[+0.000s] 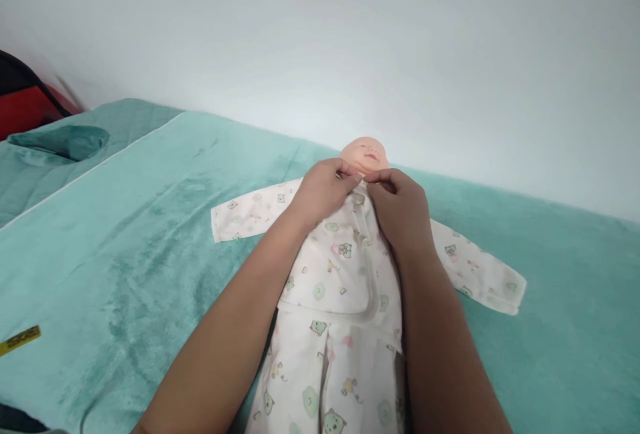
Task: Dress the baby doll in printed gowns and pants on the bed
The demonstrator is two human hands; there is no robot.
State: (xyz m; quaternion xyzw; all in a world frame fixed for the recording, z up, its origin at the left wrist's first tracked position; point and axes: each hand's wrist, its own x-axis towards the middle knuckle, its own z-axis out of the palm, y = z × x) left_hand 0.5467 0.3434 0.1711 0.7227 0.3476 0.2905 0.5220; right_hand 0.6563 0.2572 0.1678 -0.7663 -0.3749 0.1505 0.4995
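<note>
A baby doll [366,151] lies on its back, dressed in a white baby outfit [333,267] printed with small green and pink animals. Its sleeves spread out to both sides. At the neckline, just under the doll's chin, my left hand [327,186] pinches the collar edge. Close beside it, my right hand [400,201] has thumb and finger closed on the other side of the same collar. Below the hands, a snap button [367,242] shows on the front overlap. Exactly what lies between the fingertips is hidden.
Under the doll spreads a teal plush blanket [165,234] reaching to a white wall [320,41]. Folded teal fabric [130,121] lies at the left, near a red and black object [25,104]. A yellow strip [20,339] is at the lower left.
</note>
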